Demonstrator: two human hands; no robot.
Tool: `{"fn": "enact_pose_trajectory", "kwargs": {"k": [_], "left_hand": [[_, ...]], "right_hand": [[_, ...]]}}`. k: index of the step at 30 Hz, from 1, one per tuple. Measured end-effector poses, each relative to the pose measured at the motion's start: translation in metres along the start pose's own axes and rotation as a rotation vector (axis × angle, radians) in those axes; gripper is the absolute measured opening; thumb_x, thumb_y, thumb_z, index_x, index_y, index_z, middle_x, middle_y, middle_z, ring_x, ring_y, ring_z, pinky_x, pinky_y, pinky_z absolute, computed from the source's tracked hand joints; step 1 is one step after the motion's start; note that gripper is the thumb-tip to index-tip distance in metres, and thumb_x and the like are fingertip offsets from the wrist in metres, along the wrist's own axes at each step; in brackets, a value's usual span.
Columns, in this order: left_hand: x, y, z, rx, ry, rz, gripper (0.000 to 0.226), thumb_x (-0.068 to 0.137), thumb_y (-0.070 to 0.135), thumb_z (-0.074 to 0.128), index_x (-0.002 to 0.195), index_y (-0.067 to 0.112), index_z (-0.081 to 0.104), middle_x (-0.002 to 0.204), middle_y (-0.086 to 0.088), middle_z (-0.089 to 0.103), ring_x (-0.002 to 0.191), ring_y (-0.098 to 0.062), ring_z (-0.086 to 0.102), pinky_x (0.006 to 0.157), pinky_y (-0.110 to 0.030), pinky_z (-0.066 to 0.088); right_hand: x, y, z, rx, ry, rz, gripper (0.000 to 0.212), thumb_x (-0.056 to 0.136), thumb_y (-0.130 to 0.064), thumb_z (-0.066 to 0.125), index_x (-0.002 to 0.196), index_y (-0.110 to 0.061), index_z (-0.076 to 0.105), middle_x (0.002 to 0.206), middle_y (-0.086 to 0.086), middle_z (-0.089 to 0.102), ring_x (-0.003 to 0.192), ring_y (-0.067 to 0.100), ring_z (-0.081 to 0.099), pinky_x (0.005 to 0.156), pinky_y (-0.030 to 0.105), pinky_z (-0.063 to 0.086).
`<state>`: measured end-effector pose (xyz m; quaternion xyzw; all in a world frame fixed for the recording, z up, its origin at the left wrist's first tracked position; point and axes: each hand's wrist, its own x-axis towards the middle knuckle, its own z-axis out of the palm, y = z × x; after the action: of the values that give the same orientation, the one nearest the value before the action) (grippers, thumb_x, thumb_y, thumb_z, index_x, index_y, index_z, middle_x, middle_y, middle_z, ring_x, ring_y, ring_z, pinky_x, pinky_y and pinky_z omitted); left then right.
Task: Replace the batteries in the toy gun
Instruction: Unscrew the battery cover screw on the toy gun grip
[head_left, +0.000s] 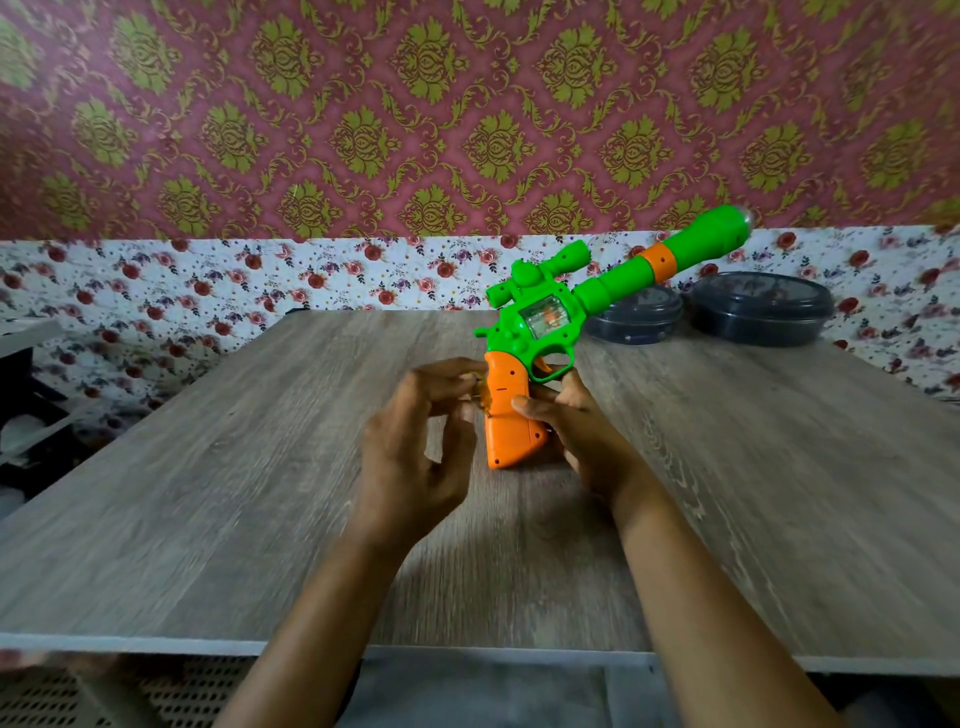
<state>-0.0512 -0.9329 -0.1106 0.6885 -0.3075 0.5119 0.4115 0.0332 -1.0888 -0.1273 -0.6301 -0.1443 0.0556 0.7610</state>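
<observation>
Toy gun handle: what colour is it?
The handle is orange, clearest in the head view.

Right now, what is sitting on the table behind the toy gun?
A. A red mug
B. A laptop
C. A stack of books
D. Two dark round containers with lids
D: a smaller dark round container and a larger one, both lidded, stand at the far side of the table, just behind the green barrel of the toy gun.
</observation>
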Motion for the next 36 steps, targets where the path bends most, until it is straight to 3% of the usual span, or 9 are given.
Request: {"fn": "enact_pose_trajectory", "kwargs": {"k": [3, 9, 16, 18, 21, 24, 29, 34, 36], "left_hand": [[0.0007, -0.001, 0.0018, 0.057, -0.022, 0.05, 0.021, 0.085, 0.0, 0.051, 0.101, 0.012, 0.05, 0.104, 0.0, 0.058, 0.093, -0.009, 0.062, 0.075, -0.018, 0.054], [0.0008, -0.003, 0.0018, 0.095, 0.039, 0.018, 0.021, 0.084, 0.012, 0.06, 0.1, 0.015, 0.046, 0.09, -0.004, 0.057, 0.077, -0.006, 0.059, 0.067, -0.013, 0.05], [0.0016, -0.0069, -0.0012, 0.189, 0.124, 0.034, 0.023, 0.081, 0.015, 0.068, 0.094, 0.012, 0.049, 0.095, -0.002, 0.048, 0.073, -0.008, 0.054, 0.063, -0.013, 0.048], [0.0024, -0.0058, -0.002, 0.154, 0.151, 0.0, 0.027, 0.079, 0.015, 0.071, 0.091, 0.012, 0.048, 0.101, -0.005, 0.048, 0.073, -0.006, 0.056, 0.061, -0.016, 0.051], [0.0026, -0.0017, -0.001, 0.123, 0.154, -0.043, 0.033, 0.077, 0.016, 0.073, 0.095, 0.014, 0.046, 0.092, 0.002, 0.053, 0.069, -0.005, 0.057, 0.054, -0.025, 0.051], [0.0017, -0.0022, -0.0017, 0.191, 0.117, -0.014, 0.027, 0.078, 0.017, 0.072, 0.094, 0.016, 0.05, 0.088, 0.003, 0.049, 0.067, -0.008, 0.054, 0.06, -0.011, 0.046], [0.004, -0.0057, -0.0041, 0.161, 0.121, -0.04, 0.023, 0.086, 0.017, 0.065, 0.108, 0.014, 0.057, 0.102, -0.002, 0.058, 0.087, -0.007, 0.06, 0.071, -0.012, 0.052], [0.0027, -0.0037, -0.0028, 0.218, 0.027, 0.074, 0.041, 0.086, -0.006, 0.054, 0.123, 0.013, 0.053, 0.123, 0.008, 0.055, 0.112, -0.008, 0.058, 0.085, -0.022, 0.053], [0.0024, -0.0059, -0.003, 0.228, 0.045, 0.087, 0.044, 0.085, -0.011, 0.056, 0.123, 0.01, 0.054, 0.125, 0.003, 0.057, 0.116, -0.007, 0.056, 0.09, -0.023, 0.051]], "right_hand": [[0.0011, 0.0011, -0.0001, 0.003, -0.002, -0.003, 0.058, 0.086, 0.0, 0.056, 0.135, -0.015, 0.031, 0.127, 0.012, 0.058, 0.115, 0.026, 0.058, 0.097, 0.044, 0.046], [0.0005, -0.0002, 0.0011, -0.009, -0.023, 0.013, 0.052, 0.086, -0.001, 0.056, 0.13, -0.018, 0.033, 0.119, 0.007, 0.061, 0.103, 0.019, 0.061, 0.08, 0.031, 0.052], [0.0014, 0.0006, 0.0015, -0.012, -0.022, 0.017, 0.055, 0.086, -0.001, 0.056, 0.134, -0.015, 0.032, 0.121, 0.01, 0.06, 0.111, 0.025, 0.059, 0.086, 0.035, 0.051], [0.0014, 0.0009, 0.0022, 0.004, -0.017, 0.009, 0.055, 0.085, 0.002, 0.055, 0.134, -0.011, 0.032, 0.121, 0.013, 0.06, 0.112, 0.027, 0.058, 0.089, 0.036, 0.05], [0.0005, -0.0002, 0.0028, -0.003, -0.023, 0.013, 0.054, 0.086, 0.002, 0.055, 0.133, -0.013, 0.032, 0.118, 0.011, 0.061, 0.11, 0.026, 0.059, 0.089, 0.038, 0.05], [0.0, -0.0008, 0.003, -0.014, -0.026, 0.016, 0.054, 0.086, 0.001, 0.055, 0.133, -0.014, 0.032, 0.12, 0.011, 0.06, 0.109, 0.025, 0.059, 0.089, 0.037, 0.05], [0.001, -0.0018, 0.0042, 0.003, 0.01, 0.047, 0.055, 0.085, 0.001, 0.056, 0.132, -0.013, 0.032, 0.125, 0.013, 0.058, 0.108, 0.024, 0.058, 0.089, 0.038, 0.047], [-0.0008, -0.0042, 0.0042, -0.001, -0.007, 0.036, 0.049, 0.086, 0.002, 0.056, 0.127, -0.014, 0.036, 0.112, 0.005, 0.06, 0.095, 0.013, 0.061, 0.074, 0.023, 0.052], [0.0002, -0.003, 0.004, 0.005, 0.002, 0.038, 0.05, 0.086, 0.002, 0.056, 0.128, -0.012, 0.035, 0.116, 0.007, 0.061, 0.099, 0.017, 0.061, 0.077, 0.026, 0.052]]}}
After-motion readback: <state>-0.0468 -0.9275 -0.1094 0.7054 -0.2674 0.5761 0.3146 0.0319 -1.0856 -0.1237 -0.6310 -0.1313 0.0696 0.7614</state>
